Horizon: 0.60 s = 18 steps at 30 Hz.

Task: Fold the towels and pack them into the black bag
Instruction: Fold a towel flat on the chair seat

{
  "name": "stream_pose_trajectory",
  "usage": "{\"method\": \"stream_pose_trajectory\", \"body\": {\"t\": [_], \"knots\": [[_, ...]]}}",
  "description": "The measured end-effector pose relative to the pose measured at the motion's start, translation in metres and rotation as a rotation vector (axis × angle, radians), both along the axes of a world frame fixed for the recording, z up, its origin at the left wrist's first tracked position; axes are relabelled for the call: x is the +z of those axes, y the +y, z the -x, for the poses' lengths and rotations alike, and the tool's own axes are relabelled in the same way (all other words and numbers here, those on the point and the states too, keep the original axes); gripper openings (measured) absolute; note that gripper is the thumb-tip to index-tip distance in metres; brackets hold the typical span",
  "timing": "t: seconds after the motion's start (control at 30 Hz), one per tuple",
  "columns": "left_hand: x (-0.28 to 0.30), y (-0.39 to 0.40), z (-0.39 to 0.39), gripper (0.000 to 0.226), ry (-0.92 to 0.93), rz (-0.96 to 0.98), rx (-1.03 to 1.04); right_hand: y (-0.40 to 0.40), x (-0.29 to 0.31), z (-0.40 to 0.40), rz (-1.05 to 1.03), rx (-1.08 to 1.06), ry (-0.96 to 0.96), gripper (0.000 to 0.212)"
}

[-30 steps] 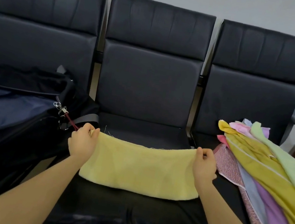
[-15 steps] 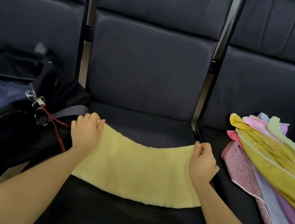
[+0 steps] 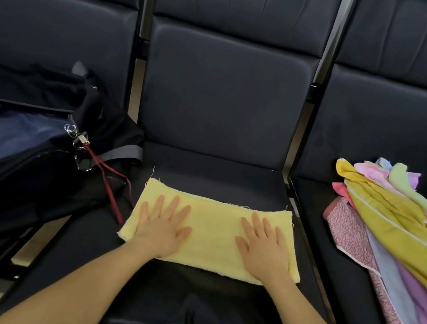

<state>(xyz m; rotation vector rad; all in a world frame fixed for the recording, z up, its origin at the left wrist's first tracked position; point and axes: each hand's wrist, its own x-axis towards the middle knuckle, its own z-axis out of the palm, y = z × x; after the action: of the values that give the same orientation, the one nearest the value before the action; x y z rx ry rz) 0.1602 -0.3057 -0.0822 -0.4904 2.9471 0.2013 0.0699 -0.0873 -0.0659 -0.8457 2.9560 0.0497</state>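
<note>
a person's left hand [image 3: 163, 227] and right hand [image 3: 266, 246] lie flat, palms down and fingers spread straight, on a pale yellow towel [image 3: 211, 233] spread across the middle seat [image 3: 213, 173] of a row of dark padded chairs. neither hand grips anything; both press on the cloth, the left near its left end and the right near its right end. the towel lies as a wide strip, loose threads showing along its far edge. the black bag [image 3: 22, 156] sits on the seat to the left, its top open on a dark blue lining, with metal clips and a red cord [image 3: 108, 186] trailing toward the towel. on the seat to the right rests a pile of unfolded towels [image 3: 398, 240] in yellow, green, pink, purple, pale blue and a pink print, well apart from the yellow one.
</note>
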Motion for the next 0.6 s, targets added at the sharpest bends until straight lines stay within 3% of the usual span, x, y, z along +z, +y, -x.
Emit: {"method": "stream_pose_trajectory", "body": {"t": [0.23,0.33,0.47,0.6], "knots": [[0.008,0.020,-0.038,0.058,-0.115,-0.074,0.010,0.024,0.001,-0.032,-0.129,-0.014,-0.061,0.056],[0.014,0.023,-0.048,0.057,-0.022,-0.154,0.061,0.028,0.006,-0.041,-0.111,-0.038,-0.094,0.056],[0.015,0.014,-0.061,0.051,0.271,0.111,0.275,0.018,0.011,-0.044,0.021,-0.059,-0.120,0.053],[0.010,-0.003,-0.061,0.041,0.283,0.188,0.338,-0.001,0.009,-0.045,0.142,0.044,-0.180,0.050]]}}
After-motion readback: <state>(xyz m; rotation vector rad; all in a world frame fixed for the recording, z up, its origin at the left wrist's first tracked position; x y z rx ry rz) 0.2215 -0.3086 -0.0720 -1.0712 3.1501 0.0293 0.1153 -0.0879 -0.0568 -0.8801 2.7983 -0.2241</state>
